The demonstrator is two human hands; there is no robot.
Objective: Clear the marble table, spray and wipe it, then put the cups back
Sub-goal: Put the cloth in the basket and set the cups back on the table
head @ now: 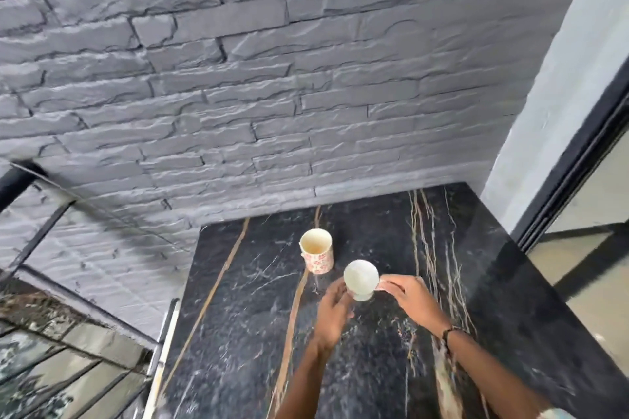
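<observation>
- Now the right hand (406, 296) pinches the handle of the white cup (360, 279) over the black marble table (238, 316).
- Left hand (332, 311) fingers curl against the cup's base.
- Floral mug (316, 250) stands just behind, upright.

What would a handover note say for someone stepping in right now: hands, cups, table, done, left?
Right hand pinches the handle of the white cup; left hand touches its side, fingers loosely curled.
The white cup is at the middle of the black marble table; contact with the top cannot be told.
The floral mug stands upright just behind it.
No spray bottle or cloth in view.
Whether wiping is done cannot be told; both cups are at the table.
</observation>
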